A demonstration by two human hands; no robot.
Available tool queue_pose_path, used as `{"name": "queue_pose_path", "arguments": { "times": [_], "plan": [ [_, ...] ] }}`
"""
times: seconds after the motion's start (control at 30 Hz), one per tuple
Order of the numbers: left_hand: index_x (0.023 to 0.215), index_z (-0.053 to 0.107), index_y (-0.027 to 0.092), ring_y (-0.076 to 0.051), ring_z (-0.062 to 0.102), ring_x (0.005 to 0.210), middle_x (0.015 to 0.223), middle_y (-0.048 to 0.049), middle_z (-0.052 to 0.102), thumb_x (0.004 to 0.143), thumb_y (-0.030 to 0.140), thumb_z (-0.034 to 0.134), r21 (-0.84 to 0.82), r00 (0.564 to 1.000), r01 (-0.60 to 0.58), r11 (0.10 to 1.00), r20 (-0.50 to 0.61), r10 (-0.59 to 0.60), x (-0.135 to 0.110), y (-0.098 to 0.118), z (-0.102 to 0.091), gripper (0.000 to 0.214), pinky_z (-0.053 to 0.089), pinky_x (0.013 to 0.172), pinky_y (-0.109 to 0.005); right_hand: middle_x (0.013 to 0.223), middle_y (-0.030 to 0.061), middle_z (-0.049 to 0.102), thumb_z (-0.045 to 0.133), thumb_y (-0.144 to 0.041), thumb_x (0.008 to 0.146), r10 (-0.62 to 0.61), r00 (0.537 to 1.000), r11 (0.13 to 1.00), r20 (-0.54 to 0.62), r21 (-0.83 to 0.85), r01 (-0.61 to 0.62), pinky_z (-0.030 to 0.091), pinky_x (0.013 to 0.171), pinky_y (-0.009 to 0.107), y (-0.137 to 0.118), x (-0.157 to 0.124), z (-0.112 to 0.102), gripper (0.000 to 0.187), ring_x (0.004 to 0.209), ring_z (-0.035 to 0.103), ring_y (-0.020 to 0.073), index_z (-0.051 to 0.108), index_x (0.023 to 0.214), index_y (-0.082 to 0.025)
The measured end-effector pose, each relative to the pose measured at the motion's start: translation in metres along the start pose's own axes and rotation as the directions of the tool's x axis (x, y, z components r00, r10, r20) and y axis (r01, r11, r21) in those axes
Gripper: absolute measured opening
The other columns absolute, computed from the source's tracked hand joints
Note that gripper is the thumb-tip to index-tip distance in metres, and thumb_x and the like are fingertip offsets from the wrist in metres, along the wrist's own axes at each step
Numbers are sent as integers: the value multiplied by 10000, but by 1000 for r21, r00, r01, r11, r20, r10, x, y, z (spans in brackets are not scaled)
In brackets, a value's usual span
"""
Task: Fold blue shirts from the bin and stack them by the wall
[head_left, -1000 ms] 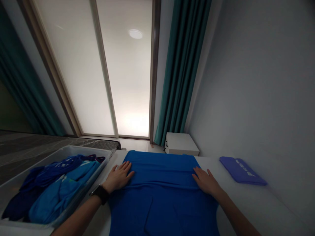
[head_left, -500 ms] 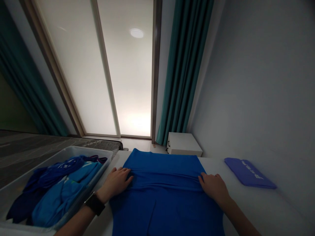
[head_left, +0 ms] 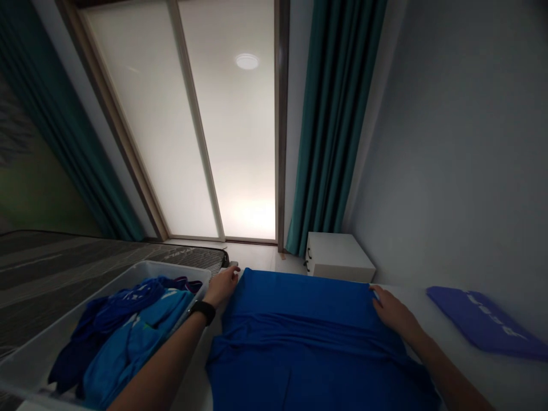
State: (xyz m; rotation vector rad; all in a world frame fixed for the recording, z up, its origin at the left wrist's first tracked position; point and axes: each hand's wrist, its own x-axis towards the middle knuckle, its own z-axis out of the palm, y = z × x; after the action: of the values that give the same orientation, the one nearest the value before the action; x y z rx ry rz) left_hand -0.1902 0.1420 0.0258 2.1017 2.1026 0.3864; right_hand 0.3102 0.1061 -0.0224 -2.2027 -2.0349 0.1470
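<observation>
- A blue cloth (head_left: 317, 354) lies spread on a white table (head_left: 436, 328), its far part fairly smooth, with creases running across the middle.
- The left hand (head_left: 225, 284), with a dark watch (head_left: 203, 311) on its wrist, is at the cloth's far left corner, fingers bent; I cannot tell whether they grasp it.
- The right hand (head_left: 390, 308) is at the far right corner, fingers curled against the edge; whether they pinch it cannot be told.
- To the left stands a clear plastic bin (head_left: 36, 365) holding rumpled clothes (head_left: 128, 342) in light and dark blue.
- A flat purple bag (head_left: 488, 322) with pale lettering lies on the right of the table, near the grey wall (head_left: 462, 142).
- Beyond the table are a pale floor (head_left: 263, 255) and a low white cabinet (head_left: 342, 254).
- A grey patterned mattress (head_left: 107, 249) lies behind the bin.
- Teal curtains (head_left: 338, 125) hang on both sides of a frosted sliding door (head_left: 240, 148), which is bright near its foot.
</observation>
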Motion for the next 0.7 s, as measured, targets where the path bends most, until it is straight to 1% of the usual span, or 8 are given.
{"name": "queue_pose_path", "arguments": {
  "times": [0.07, 0.17, 0.27, 0.33, 0.4, 0.5, 0.6, 0.7],
  "plan": [
    [1247, 586, 218, -204, 659, 1029, 1106, -73, 713, 952, 216, 373, -21, 999, -44, 999, 30, 44, 13, -3, 4, 364, 451, 851, -283, 1336, 166, 595, 293, -200, 921, -1, 1000, 1000, -12, 26, 1, 408, 1009, 333, 6, 10, 6, 498, 1208, 580, 235, 464, 1379, -103],
    [1280, 567, 259, -178, 666, 999, 1072, -37, 719, 973, 297, 379, -49, 990, -108, 993, 89, 112, 31, -5, 7, 363, 454, 841, -256, 1341, 154, 600, 290, -232, 931, -6, 999, 998, 50, 58, 3, 419, 999, 344, 12, 21, 7, 528, 1203, 589, 251, 416, 1431, -121],
    [1196, 615, 267, -185, 671, 918, 982, -25, 718, 945, 401, 440, -46, 980, -135, 990, 141, 141, 46, -6, 10, 334, 464, 785, -259, 1307, 143, 627, 302, -254, 939, -29, 992, 997, 124, 77, 20, 434, 955, 336, 16, 28, 2, 511, 1151, 623, 256, 422, 1427, -159],
    [1094, 645, 247, -195, 664, 892, 961, -33, 706, 905, 403, 499, -31, 978, -135, 990, 158, 138, 53, -8, 13, 285, 463, 760, -267, 1223, 132, 674, 331, -257, 931, -45, 988, 996, 149, 86, 32, 449, 896, 331, 17, 32, -1, 459, 1077, 655, 257, 486, 1356, -180],
    [1023, 643, 223, -200, 655, 889, 960, -45, 696, 882, 361, 529, -22, 979, -129, 991, 159, 131, 57, -9, 15, 228, 459, 753, -270, 1073, 113, 718, 369, -268, 921, -35, 986, 996, 166, 93, 20, 455, 808, 321, 17, 37, -3, 377, 960, 683, 255, 550, 1243, -193],
    [1002, 618, 202, -193, 650, 890, 967, -59, 693, 897, 296, 503, -29, 983, -117, 993, 143, 120, 58, -11, 16, 182, 454, 760, -267, 865, 77, 711, 412, -287, 910, 15, 986, 994, 167, 107, -34, 431, 707, 300, 17, 44, -4, 276, 811, 680, 243, 585, 1105, -195],
    [1017, 602, 194, -181, 652, 884, 979, -65, 695, 921, 265, 467, -52, 986, -104, 993, 125, 110, 56, -11, 15, 181, 452, 758, -256, 785, 44, 687, 456, -278, 888, 28, 989, 988, 148, 146, -50, 411, 673, 281, 16, 51, -4, 228, 749, 661, 222, 590, 1055, -201],
    [997, 617, 185, -178, 655, 869, 951, -63, 700, 904, 257, 506, -80, 985, -107, 991, 125, 117, 55, -9, 12, 162, 452, 740, -245, 747, 21, 666, 487, -216, 843, 12, 994, 976, 111, 217, -36, 399, 654, 257, 15, 57, -4, 124, 713, 636, 189, 590, 913, -208]
  ]
}}
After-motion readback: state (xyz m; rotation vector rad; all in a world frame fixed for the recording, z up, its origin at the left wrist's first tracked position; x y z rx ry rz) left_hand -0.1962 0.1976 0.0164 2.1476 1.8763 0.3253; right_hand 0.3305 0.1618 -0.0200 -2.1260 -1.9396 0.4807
